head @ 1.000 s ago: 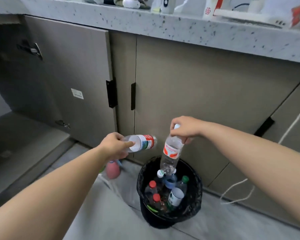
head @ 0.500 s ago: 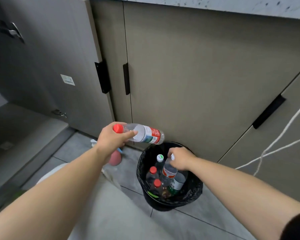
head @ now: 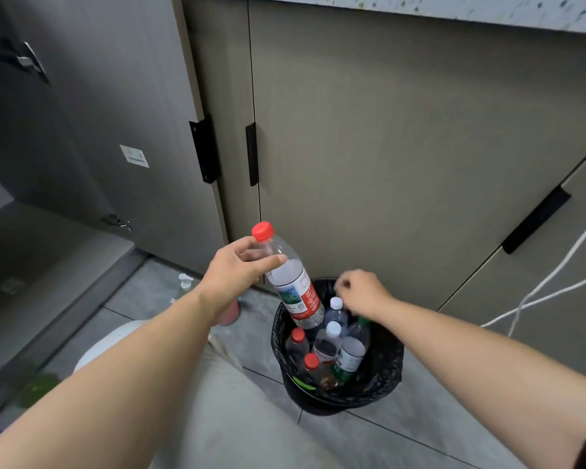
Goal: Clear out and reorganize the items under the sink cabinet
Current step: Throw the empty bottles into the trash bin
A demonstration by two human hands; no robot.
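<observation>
My left hand (head: 237, 275) grips a clear plastic bottle (head: 293, 286) with a red cap and red-white label, tilted cap-up, its base over the bin's left rim. A black bin (head: 389, 370) lined with a black bag stands on the floor against the cabinet. Several plastic bottles (head: 329, 346) with red, white and green caps stand inside it. My right hand (head: 361, 292) hovers above the bin's back edge with loosely curled fingers and holds nothing.
The left cabinet door (head: 92, 130) stands open, showing a dark cabinet floor (head: 48, 252). A closed door (head: 403, 140) rises behind the bin. A pink bottle (head: 230, 314) and a small clear bottle (head: 183, 286) stand on the grey tiled floor. White cords (head: 555, 282) hang at right.
My right hand let go of its bottle inside the bin and lifted away. My left hand swung its bottle from lying sideways to cap-up, moving toward the bin.
</observation>
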